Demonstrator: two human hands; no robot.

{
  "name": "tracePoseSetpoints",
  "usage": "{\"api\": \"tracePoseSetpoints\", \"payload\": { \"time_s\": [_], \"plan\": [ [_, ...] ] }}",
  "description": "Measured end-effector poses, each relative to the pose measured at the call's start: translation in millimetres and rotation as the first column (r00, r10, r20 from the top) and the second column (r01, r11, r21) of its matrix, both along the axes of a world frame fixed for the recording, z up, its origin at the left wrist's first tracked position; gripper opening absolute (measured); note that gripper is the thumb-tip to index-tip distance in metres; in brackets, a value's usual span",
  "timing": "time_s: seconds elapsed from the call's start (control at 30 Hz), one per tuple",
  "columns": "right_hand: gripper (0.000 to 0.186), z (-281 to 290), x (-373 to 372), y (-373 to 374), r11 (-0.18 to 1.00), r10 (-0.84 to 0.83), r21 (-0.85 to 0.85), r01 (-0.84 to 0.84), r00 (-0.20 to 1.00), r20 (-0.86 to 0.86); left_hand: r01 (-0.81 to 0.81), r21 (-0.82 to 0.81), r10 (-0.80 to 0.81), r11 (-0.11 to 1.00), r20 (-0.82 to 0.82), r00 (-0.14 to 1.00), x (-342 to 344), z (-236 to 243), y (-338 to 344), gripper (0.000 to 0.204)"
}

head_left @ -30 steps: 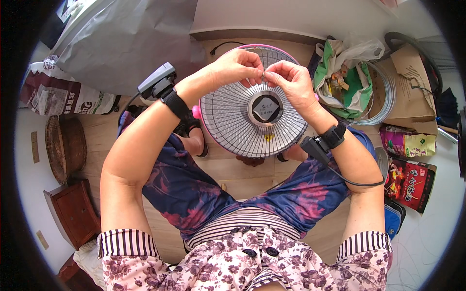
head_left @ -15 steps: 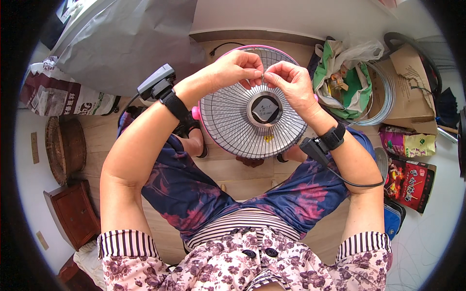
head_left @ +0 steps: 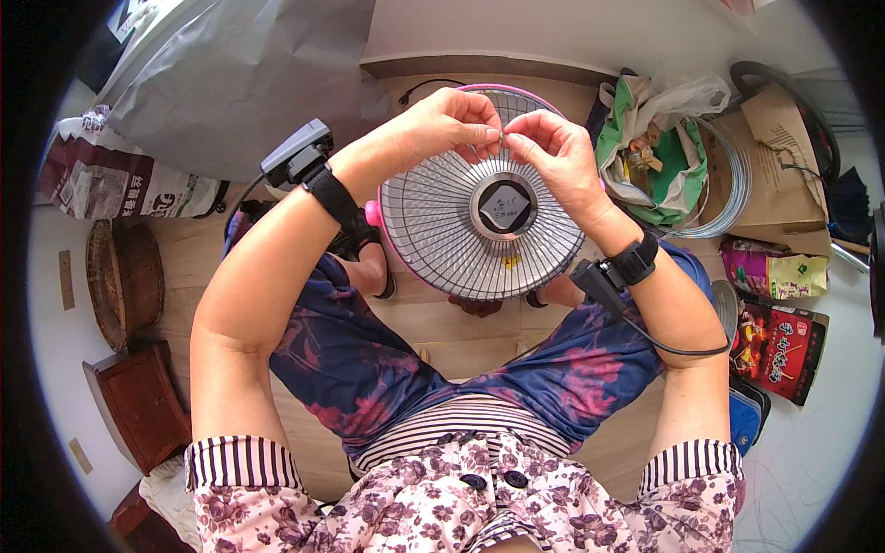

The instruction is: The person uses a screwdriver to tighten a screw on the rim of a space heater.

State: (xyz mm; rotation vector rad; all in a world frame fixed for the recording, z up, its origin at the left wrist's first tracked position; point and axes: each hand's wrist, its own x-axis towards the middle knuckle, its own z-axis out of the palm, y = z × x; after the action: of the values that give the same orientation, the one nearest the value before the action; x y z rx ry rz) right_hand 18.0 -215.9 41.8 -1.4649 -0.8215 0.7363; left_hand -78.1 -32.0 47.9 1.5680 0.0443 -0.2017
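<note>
A round electric heater with a pink rim and a wire guard (head_left: 433, 235) stands between my feet, its face turned up toward me. At its middle is a silver ring around a dark disc (head_left: 504, 206). Over the far part of the guard, my left hand (head_left: 461, 124) and my right hand (head_left: 553, 152) meet with fingertips nearly touching. Both are pinched around something tiny between them, too small to name. A black strap with a grey device (head_left: 300, 157) sits on my left wrist, and a similar strap (head_left: 634, 263) is on the right.
Right of the heater is a green and white bag (head_left: 608, 152), beside a coil of wire (head_left: 733, 184) and torn cardboard (head_left: 784, 138). Food packets (head_left: 779, 272) and a red box (head_left: 784, 355) lie nearer. At left are a wicker basket (head_left: 124, 286) and a wooden cabinet (head_left: 138, 405). Grey sheeting (head_left: 249, 92) hangs behind.
My joined fingertips have risen slightly toward the far side of the guard. The heater's face has shifted very slightly; both hands stay pinched.
</note>
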Motion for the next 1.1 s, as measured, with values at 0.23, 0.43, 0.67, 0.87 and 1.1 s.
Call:
{"api": "tracePoseSetpoints", "payload": {
  "time_s": [0.23,0.43,0.67,0.87,1.1],
  "plan": [
    [0.020,0.6,-2.8,0.4,1.000,-0.009,-0.002,0.009,0.998,0.055,-0.002,-0.043,0.002,0.999,0.005,1.000,-0.6,-0.3,1.6,0.017],
    [0.022,-2.8,-4.6,0.7,0.999,-0.024,-0.027,0.027,0.993,0.114,-0.011,0.011,0.011,1.000,-0.007,1.000,0.1,-3.2,2.9,0.018],
    [0.022,-4.1,-5.2,1.2,0.999,-0.015,-0.050,0.021,0.994,0.111,-0.023,0.031,0.023,0.999,-0.001,1.000,-0.9,-5.0,3.8,0.019],
    [0.030,0.8,-4.4,-0.7,0.996,-0.083,-0.003,0.084,0.984,0.157,0.014,0.019,-0.014,1.000,0.016,1.000,3.9,-1.3,-1.2,0.020],
    [0.028,5.7,-11.2,4.1,0.997,-0.073,0.015,0.072,0.940,0.333,-0.013,0.014,0.013,1.000,0.004,1.000,-0.8,3.9,-1.6,0.020]
  ]
}}
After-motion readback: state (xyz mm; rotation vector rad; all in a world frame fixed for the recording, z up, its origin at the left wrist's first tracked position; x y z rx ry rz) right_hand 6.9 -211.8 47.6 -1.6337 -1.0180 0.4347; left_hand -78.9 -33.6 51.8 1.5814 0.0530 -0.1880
